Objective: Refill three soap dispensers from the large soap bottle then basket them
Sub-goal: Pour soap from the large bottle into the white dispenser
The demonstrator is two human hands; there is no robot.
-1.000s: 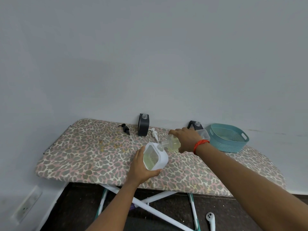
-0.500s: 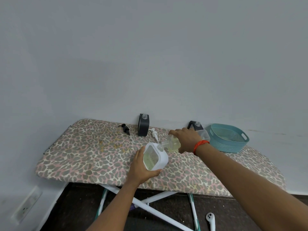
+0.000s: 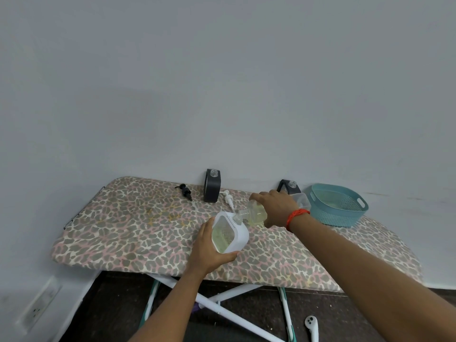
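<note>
My left hand grips a white square soap dispenser, tilted, with pale yellow soap showing through its clear window. My right hand holds the large clear soap bottle tipped on its side, its neck touching the dispenser's open top. Two dark dispensers stand open at the back edge of the board: one in the middle, the other partly hidden behind my right hand. A teal basket sits at the right end.
Everything rests on a leopard-print ironing board against a grey wall. A black pump head and a white pump head lie loose near the middle dark dispenser. A white controller lies on the dark floor.
</note>
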